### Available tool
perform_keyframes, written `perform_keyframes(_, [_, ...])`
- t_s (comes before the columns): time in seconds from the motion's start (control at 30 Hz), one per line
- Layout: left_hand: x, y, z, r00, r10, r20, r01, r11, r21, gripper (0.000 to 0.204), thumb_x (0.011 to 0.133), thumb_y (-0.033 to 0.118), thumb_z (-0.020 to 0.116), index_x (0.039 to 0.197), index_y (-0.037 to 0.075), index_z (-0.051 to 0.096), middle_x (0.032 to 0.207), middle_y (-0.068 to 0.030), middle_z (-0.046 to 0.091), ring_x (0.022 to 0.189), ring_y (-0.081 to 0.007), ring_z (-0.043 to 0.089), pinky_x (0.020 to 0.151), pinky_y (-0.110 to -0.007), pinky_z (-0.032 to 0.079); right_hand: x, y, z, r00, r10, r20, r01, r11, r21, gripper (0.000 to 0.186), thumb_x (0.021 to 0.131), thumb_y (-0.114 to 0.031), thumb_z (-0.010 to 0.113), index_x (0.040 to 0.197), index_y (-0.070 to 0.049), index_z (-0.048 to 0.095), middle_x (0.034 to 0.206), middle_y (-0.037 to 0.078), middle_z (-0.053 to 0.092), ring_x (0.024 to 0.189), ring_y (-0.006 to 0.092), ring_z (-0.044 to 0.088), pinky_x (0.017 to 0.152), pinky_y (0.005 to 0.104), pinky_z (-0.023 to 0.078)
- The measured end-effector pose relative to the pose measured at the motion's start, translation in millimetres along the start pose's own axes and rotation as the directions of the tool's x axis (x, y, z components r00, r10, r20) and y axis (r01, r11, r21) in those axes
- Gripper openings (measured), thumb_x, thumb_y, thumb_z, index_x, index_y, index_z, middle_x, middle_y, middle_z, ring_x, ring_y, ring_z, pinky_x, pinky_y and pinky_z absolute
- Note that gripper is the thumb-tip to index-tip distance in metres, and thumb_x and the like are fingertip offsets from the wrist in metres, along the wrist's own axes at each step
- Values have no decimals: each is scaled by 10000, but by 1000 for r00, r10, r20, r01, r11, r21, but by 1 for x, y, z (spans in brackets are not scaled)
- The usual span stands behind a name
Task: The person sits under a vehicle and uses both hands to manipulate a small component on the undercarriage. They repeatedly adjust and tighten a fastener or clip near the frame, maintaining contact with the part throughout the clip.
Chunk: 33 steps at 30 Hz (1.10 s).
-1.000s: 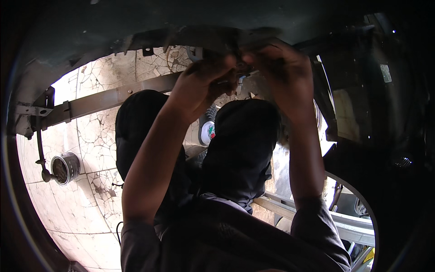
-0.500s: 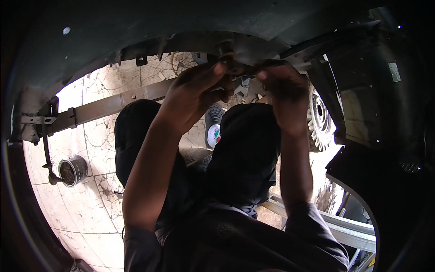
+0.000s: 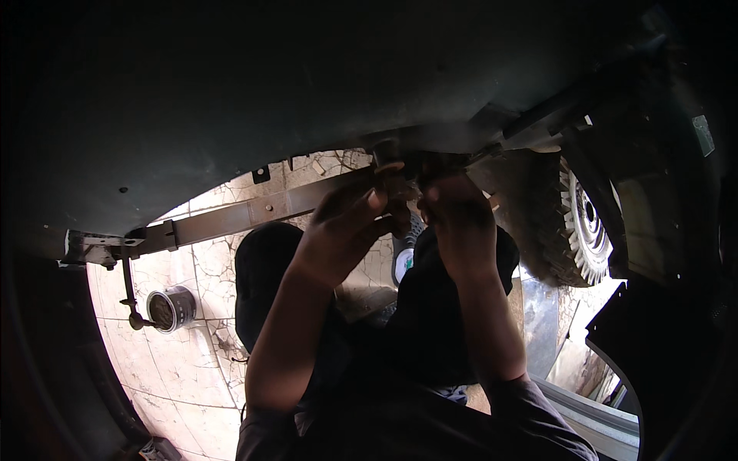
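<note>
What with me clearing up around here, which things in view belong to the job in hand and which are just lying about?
Likely the job:
- dark cylindrical fitting near the left hand and right hand; exact grip unclear
- dark panel above

Seemingly lying about:
- open tin on the tiled floor
- treaded wheel, untouched

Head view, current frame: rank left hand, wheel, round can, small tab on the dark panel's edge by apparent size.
1. Left hand and wheel: too close to rank; hand looks nearer the camera
2. Round can
3. Small tab
</note>
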<state>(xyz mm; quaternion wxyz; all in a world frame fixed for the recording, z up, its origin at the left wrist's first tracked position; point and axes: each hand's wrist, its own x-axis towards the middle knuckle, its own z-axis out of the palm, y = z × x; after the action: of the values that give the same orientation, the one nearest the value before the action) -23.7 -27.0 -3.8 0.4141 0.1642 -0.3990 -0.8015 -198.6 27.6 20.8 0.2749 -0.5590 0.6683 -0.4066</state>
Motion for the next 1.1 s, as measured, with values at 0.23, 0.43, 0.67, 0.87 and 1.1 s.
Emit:
perform_keyframes(0.23, [3, -9, -5, 991, -6, 135, 47, 952, -303, 563, 984, 354, 549, 1378, -33, 440, 1153, -163, 638, 984, -246, 634, 835, -404, 494, -7, 8, 5, 988, 156, 17, -126, 725, 677, 248, 911, -91, 647, 1135, 9, 612, 991, 52, 650, 809, 115, 580, 707, 259, 456])
perform_keyframes(0.43, [3, -1, 3, 989, -23, 144, 81, 905, -418, 522, 992, 353, 532, 1369, 4, 440, 1221, -148, 621, 1004, -262, 628, 836, -412, 497, -6, 3, 1, 979, 202, 9, -148, 689, 710, 269, 900, -57, 648, 1156, 12, 606, 1008, 61, 650, 830, 120, 584, 729, 262, 451])
perform_keyframes(0.67, [6, -8, -2, 975, -9, 223, 116, 872, -475, 452, 994, 306, 543, 1347, 34, 466, 1233, -138, 607, 1028, -241, 604, 835, -420, 493, -5, 0, 9, 978, 200, -62, -79, 627, 775, 204, 862, -58, 679, 1058, -16, 641, 864, 25, 654, 759, 94, 566, 694, 237, 433])
perform_keyframes(0.87, [5, 11, 2, 986, -155, 67, 168, 947, -273, 380, 933, 315, 646, 1209, 70, 552, 1087, -66, 637, 943, -188, 565, 754, -353, 443, -5, 6, 5, 991, 135, 10, -93, 625, 775, 312, 878, -1, 638, 1181, 36, 571, 1009, 101, 660, 882, 150, 617, 760, 272, 480])
perform_keyframes(1.1, [3, 29, 5, 972, -216, 96, 234, 937, -261, 358, 945, 312, 634, 1207, 78, 567, 1061, -64, 649, 940, -194, 576, 781, -379, 469, -8, 9, -5, 992, -60, -110, 123, 625, 771, 223, 868, 4, 657, 1086, 20, 614, 955, 95, 657, 854, 163, 609, 729, 285, 473])
